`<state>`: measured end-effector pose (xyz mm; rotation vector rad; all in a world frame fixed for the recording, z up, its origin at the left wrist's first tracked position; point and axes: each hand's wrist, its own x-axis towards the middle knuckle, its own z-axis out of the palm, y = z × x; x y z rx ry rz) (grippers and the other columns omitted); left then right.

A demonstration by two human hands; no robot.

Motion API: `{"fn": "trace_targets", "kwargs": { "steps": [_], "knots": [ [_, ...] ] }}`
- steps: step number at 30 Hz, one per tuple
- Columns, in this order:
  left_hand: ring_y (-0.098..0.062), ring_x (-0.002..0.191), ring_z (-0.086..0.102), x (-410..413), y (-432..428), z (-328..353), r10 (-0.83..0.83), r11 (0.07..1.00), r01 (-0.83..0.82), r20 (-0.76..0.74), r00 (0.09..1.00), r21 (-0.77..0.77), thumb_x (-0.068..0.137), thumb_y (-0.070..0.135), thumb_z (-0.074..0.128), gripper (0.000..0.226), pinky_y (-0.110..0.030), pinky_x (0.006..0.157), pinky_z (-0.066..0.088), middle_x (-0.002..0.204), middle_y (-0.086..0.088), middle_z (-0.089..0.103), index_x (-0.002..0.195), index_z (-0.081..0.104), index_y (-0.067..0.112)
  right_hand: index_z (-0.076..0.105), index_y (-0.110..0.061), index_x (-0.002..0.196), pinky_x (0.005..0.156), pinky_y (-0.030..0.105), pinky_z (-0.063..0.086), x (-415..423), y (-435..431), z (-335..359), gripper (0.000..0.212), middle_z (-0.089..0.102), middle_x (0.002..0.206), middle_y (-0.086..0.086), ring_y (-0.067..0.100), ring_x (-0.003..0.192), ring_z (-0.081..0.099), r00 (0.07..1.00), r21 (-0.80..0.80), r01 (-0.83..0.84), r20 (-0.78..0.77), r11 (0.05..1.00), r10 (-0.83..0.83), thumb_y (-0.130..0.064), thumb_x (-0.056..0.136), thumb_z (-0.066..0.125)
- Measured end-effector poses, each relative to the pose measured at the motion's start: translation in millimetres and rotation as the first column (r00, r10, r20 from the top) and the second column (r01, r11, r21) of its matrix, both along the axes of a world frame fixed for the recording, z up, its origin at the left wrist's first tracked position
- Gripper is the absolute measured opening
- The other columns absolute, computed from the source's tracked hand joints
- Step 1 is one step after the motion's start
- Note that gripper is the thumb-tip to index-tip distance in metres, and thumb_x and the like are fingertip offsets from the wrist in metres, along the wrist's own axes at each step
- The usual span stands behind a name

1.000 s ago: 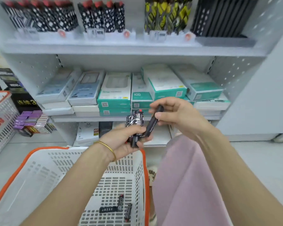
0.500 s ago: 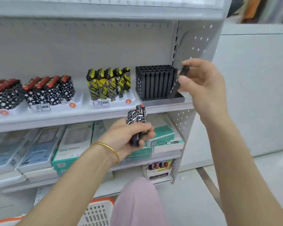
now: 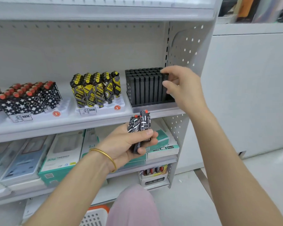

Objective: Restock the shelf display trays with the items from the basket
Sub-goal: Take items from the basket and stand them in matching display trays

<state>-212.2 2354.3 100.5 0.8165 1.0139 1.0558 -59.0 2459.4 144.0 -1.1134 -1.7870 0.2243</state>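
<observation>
Nearest the camera, well below the black tray (image 3: 153, 106) and to its left, the orange-and-white rim of the basket (image 3: 95, 216) showed at the bottom edge, beside a pink-clad knee (image 3: 132, 206). Above that, in front of and just below the black tray, the left hand (image 3: 126, 142) (a gold bangle (image 3: 104, 157) on its wrist) was clenched around a bundle of lighters (image 3: 140, 123). Two had black-and-white patterned bodies with red tops standing upright above the thumb, and a plain dark one with white digits stuck out under the fingers. Behind that hand, on the shelf level under the black tray, lay stacked teal and white boxes (image 3: 62, 154).

At the black tray itself, which sat at the right end of the shelf (image 3: 72, 123), the right hand (image 3: 183, 88) reached in from the right. Its forefinger and thumb were curled and pinched the black lighter (image 3: 166, 79) standing at the right edge of the packed block of black lighters (image 3: 144, 85), though motion blur softened the fingertips. The other fingers were tucked behind.

Just left of the black tray stood a white tray of yellow lighters (image 3: 95, 88), and further left again a tray of red-capped patterned lighters (image 3: 31, 97).
</observation>
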Motion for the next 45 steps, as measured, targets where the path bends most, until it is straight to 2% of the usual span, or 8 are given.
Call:
{"fn": "trace_targets", "kwargs": {
  "steps": [7,11,15,20,24,28,37,45],
  "knots": [
    [-0.014,0.063,0.067,0,-3,1,0.038,0.996,-0.036,-0.024,0.999,0.087,0.068,-0.002,0.066,0.025,-0.014,0.038,0.034,0.075,-0.009,0.069,0.088,0.054,0.005,0.048,-0.019,0.135,0.089,0.026,0.043,-3,-3,-12,0.050,0.053,0.100,0.003,0.019,0.088,0.055,0.995,0.009,0.061,0.077,0.998,-0.062,-0.001,0.089,0.052],
    [-0.015,0.063,0.065,0,-5,-1,0.110,0.977,-0.084,-0.125,0.986,0.196,0.078,-0.007,0.065,0.025,-0.016,0.040,0.032,0.087,-0.018,0.060,0.086,0.049,0.011,0.054,-0.015,0.128,0.083,0.025,0.041,-5,-33,-16,0.045,0.059,0.103,0.004,0.016,0.092,0.053,0.988,0.220,0.156,-0.031,0.963,-0.153,0.002,0.086,0.047],
    [-0.016,0.063,0.065,-2,-8,-2,0.129,0.957,-0.089,-0.129,0.983,0.275,0.078,-0.010,0.064,0.026,-0.016,0.040,0.032,0.085,-0.017,0.057,0.090,0.051,0.010,0.067,-0.022,0.099,0.063,0.023,0.049,-19,-66,-16,0.021,0.063,0.083,-0.010,0.006,0.072,0.060,0.959,-0.046,-0.210,-0.204,0.977,0.197,-0.008,0.090,0.054],
    [-0.013,0.059,0.063,-10,-13,0,0.070,0.953,-0.013,-0.178,0.981,0.303,0.063,-0.008,0.072,0.045,-0.016,0.040,0.032,0.073,-0.006,0.064,0.103,0.055,0.006,0.070,-0.013,0.093,0.052,0.021,0.045,-21,-65,-15,0.021,0.068,0.075,-0.004,0.005,0.057,0.060,0.836,-0.440,-0.548,-0.293,0.712,0.463,-0.010,0.096,0.049],
    [-0.012,0.052,0.057,-14,-17,3,0.033,0.967,0.016,-0.187,0.982,0.256,0.058,0.002,0.063,0.037,-0.016,0.037,0.030,0.066,-0.006,0.060,0.093,0.052,0.005,0.068,-0.010,0.096,0.053,0.019,0.046,-18,-55,-13,0.019,0.069,0.086,0.005,0.007,0.066,0.060,0.697,-0.448,-0.716,-0.428,0.535,0.575,0.002,0.088,0.057],
    [-0.013,0.048,0.047,-17,-19,7,-0.032,0.971,0.051,-0.085,0.996,0.233,0.058,-0.005,0.051,0.028,-0.016,0.035,0.022,0.062,-0.006,0.054,0.084,0.047,0.003,0.065,-0.019,0.106,0.055,0.018,0.048,-19,-57,-12,0.037,0.068,0.085,-0.008,0.009,0.066,0.058,0.627,-0.422,-0.769,-0.347,0.481,0.698,0.009,0.083,0.058],
    [-0.013,0.054,0.049,-15,-19,6,-0.138,0.986,0.114,0.210,0.968,0.125,0.058,-0.005,0.052,0.015,-0.015,0.037,0.026,0.068,-0.008,0.053,0.068,0.059,0.004,0.066,-0.014,0.102,0.057,0.025,0.050,-16,-58,-26,0.029,0.069,0.075,-0.003,0.014,0.057,0.059,0.609,-0.374,-0.793,-0.519,0.481,0.600,-0.004,0.074,0.067],
    [-0.010,0.053,0.048,-7,-17,6,-0.102,0.994,0.108,0.347,0.932,0.000,0.069,0.004,0.055,0.010,-0.014,0.040,0.028,0.067,-0.006,0.054,0.078,0.052,0.003,0.061,-0.009,0.085,0.054,0.024,0.049,-16,-61,-35,0.021,0.065,0.069,0.001,0.011,0.051,0.058,0.664,-0.350,-0.733,-0.553,0.583,0.503,-0.005,0.069,0.074]
  ]
}}
